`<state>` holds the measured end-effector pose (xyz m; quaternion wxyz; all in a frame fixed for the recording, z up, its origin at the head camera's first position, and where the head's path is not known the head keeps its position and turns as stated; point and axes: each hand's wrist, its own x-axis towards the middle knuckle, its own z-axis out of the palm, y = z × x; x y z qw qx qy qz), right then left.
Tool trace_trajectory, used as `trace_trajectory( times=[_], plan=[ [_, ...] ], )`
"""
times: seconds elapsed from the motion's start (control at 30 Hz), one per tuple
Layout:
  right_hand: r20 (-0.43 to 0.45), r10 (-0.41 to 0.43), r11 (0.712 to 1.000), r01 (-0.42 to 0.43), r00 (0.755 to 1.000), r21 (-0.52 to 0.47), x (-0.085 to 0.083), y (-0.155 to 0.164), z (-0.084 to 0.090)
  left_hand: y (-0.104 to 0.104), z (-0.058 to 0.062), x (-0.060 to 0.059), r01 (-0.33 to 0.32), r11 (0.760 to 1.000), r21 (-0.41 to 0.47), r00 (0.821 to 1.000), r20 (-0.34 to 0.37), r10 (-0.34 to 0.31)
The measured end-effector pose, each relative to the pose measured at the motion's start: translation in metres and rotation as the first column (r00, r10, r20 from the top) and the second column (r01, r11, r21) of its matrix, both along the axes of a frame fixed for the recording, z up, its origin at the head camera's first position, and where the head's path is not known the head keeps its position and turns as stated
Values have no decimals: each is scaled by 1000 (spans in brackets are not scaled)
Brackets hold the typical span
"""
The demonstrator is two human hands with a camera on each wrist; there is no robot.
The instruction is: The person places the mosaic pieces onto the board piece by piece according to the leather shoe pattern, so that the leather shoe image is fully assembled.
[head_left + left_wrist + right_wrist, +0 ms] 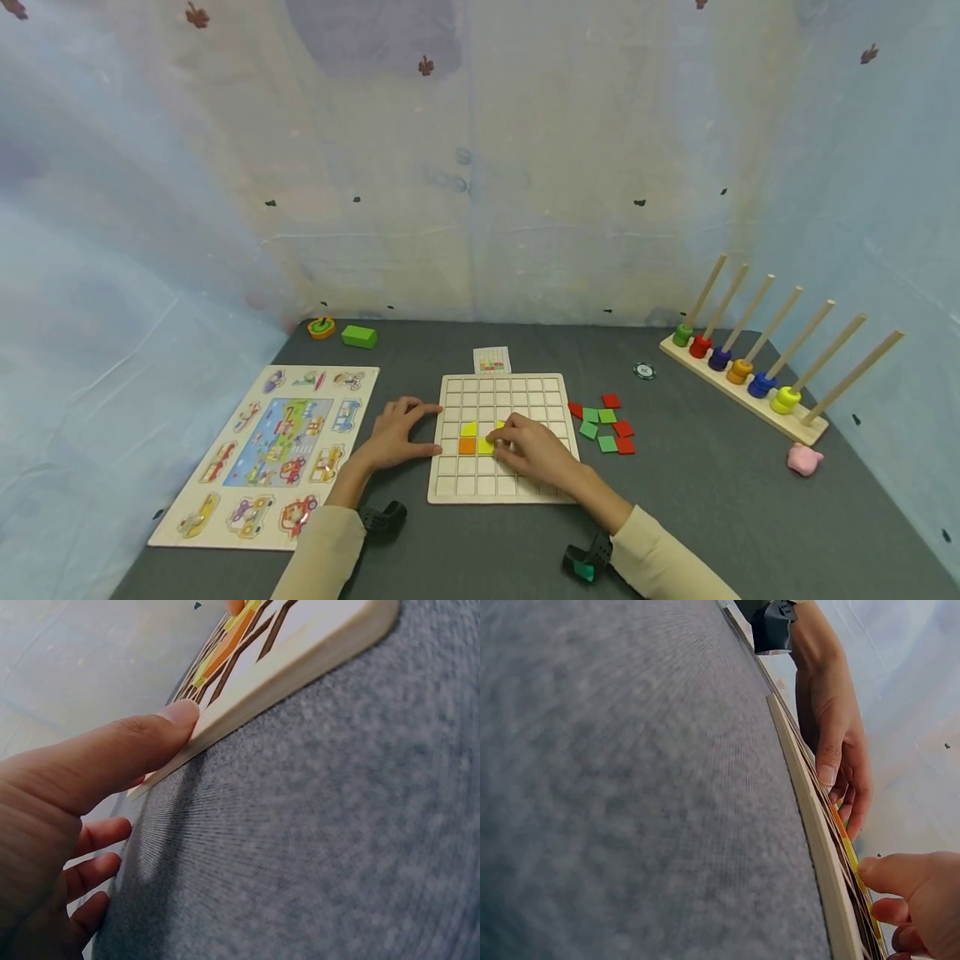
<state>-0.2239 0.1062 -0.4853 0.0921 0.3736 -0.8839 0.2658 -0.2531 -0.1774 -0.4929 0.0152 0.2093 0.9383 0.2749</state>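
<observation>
A wooden grid board (pixel 461 487) lies flat in front of me, with an orange square tile (pixel 467 446) and yellow square tiles in its middle cells. Thumb and forefinger of my left hand (pixel 393 433) are spread along the board's left edge; the left wrist view shows the thumb (pixel 180 716) on its rim. Over the grid, my right hand (pixel 536 450) has its fingers bent at a yellow tile (pixel 485 447). In the right wrist view the thumb (pixel 885 871) touches yellow, and the fingers partly hide the tiles there.
Loose red and green tiles (pixel 607 416) lie right of the board. A pattern card (pixel 492 361) sits behind it. Left is a picture puzzle (pixel 277 442); a green block (pixel 359 337) stands at back left. Far right are a peg stand (pixel 750 387), a pink pig (pixel 804 459) and a chip (pixel 644 371).
</observation>
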Motion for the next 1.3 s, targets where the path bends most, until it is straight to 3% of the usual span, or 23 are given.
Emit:
trace_trajectory(
  times=[0.27,0.57,0.77,0.93,1.13,1.3],
  plan=[
    [22,-25,1000,24,999,13,-3,-7,3,-1,-3,1,16,999,29,996,-90,-13],
    [46,-31,996,35,998,-79,-5,5,7,0,-1,0,-8,1000,-7,1000,-1,8],
    [21,-7,989,10,1000,-151,-12,38,11,1,1,0,-12,1000,-19,1000,14,12],
    [43,3,990,3,999,-144,-17,72,15,1,2,1,-14,1000,-11,1000,10,14],
    [74,-97,990,104,993,-97,-19,108,18,0,0,0,-9,1000,-10,1000,4,9],
    [110,-203,976,210,973,-60,-21,129,14,0,1,0,-5,1000,-5,1000,3,5]
  ],
)
